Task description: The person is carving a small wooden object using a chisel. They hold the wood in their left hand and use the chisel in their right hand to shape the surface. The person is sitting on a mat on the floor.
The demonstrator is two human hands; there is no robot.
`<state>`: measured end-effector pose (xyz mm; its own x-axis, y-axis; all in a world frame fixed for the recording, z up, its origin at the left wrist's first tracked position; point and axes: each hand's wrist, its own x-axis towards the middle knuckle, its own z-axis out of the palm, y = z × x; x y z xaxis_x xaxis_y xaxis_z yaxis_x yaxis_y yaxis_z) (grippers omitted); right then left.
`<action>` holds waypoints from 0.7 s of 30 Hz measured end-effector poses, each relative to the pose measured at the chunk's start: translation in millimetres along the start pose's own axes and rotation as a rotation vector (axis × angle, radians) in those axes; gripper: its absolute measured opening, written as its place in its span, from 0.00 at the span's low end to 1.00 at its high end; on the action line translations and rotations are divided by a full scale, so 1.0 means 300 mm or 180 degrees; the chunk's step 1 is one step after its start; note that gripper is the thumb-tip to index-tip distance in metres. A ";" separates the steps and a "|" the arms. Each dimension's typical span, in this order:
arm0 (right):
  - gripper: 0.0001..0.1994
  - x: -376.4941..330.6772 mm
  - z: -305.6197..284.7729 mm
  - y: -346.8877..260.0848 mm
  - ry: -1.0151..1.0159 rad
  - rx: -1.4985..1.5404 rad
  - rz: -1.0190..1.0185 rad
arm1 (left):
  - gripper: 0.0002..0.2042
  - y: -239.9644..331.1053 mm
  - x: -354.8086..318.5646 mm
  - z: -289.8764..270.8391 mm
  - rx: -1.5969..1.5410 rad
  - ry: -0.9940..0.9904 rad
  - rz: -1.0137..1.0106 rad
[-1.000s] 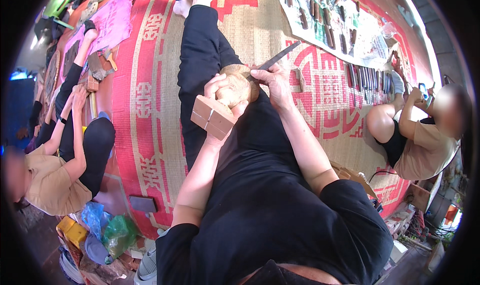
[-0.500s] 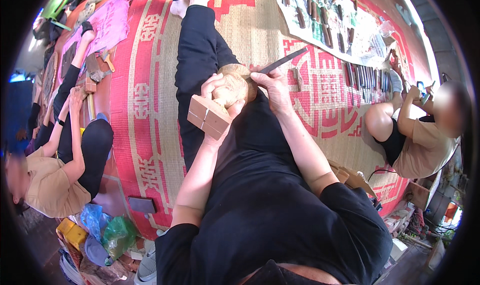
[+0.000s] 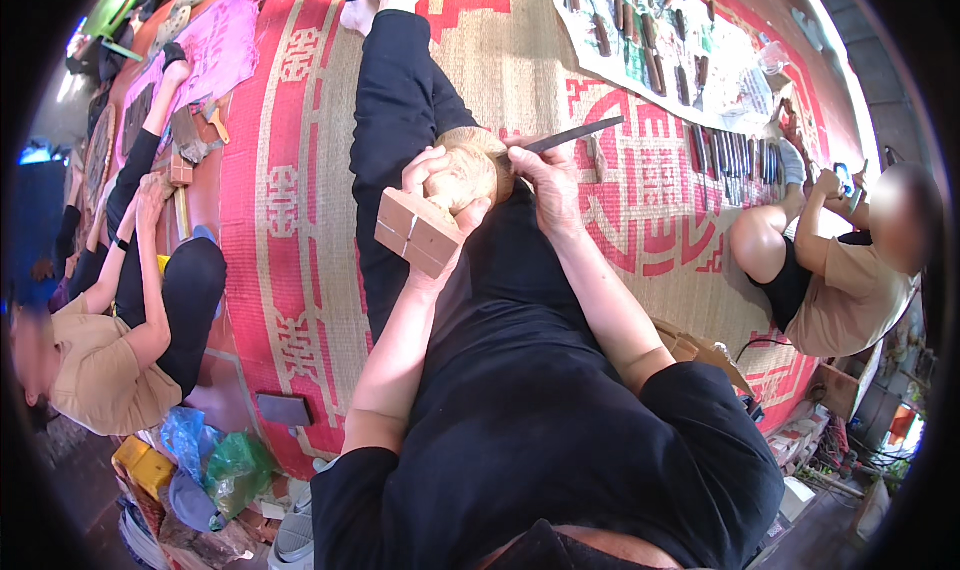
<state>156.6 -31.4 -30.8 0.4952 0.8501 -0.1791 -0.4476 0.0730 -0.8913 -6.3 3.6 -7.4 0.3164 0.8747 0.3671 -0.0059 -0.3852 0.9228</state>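
I sit on a woven mat with my leg in black trousers stretched out ahead. My left hand [image 3: 440, 180] grips a rounded wooden carving [image 3: 468, 173] with a square block base [image 3: 417, 232], held over my lap. My right hand [image 3: 545, 175] holds a long dark chisel [image 3: 575, 134]; its blade end meets the rounded top of the carving and its handle points up and right.
A red-patterned straw mat [image 3: 300, 220] covers the floor. Several chisels lie on a printed sheet [image 3: 680, 50] at the upper right. A person in a tan shirt [image 3: 850, 290] sits at the right, another [image 3: 110, 340] at the left. Plastic bags [image 3: 220, 465] lie at the lower left.
The carving and both hands have shifted slightly; the chisel stays against the rounded wood. The people beside me have barely moved.
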 end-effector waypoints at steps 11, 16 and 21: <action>0.05 0.034 -0.016 -0.043 0.0341 0.0030 0.0019 | 0.30 -0.006 0.005 -0.005 0.0000 -0.0047 0.0085; 0.04 0.029 -0.005 -0.002 0.0385 0.0152 0.0074 | 0.32 -0.003 0.003 -0.007 -0.0110 -0.0134 0.0023; 0.05 0.060 -0.048 -0.048 0.0392 0.0039 0.0177 | 0.33 -0.011 0.004 -0.012 -0.0169 -0.0276 0.0203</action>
<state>182.6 -24.7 -27.1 0.5567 0.7827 -0.2784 -0.4856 0.0346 -0.8735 -9.5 6.8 -9.5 0.3947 0.8193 0.4159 -0.0782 -0.4211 0.9037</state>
